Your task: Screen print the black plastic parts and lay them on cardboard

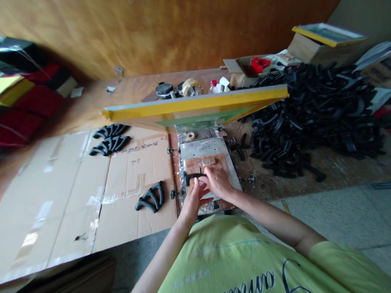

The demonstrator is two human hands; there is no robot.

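Lying across the fingertips of both hands, a curved black handle [193, 177] is held over a brown board [192, 164], toward its near-left part. The handle's right end is pinched by the narrowed fingers of the right hand [216, 180]. Its near edge is met by the thumb of the left hand [194, 200], whose other fingers are loosely spread; whether a grip is also taken there cannot be told.

The board is carried by a grey metal plate [204, 148], near whose twelve o'clock end a roll of tape [190, 136] is set. Farther out at twelve o'clock from the hands, a yellow-edged screen frame [193, 105] is raised at a tilt. Behind it, a red-capped bottle [214, 88] is partly hidden.

At nine o'clock, cardboard sheeting [71, 191] marked with handwriting is spread. A small cluster of black handles [154, 197] is laid on it near the left hand, and two rows of similar handles [110, 144] are laid at ten o'clock. At two o'clock, a large heap of black handles [310, 111] is piled beside an open cardboard box [234, 67].
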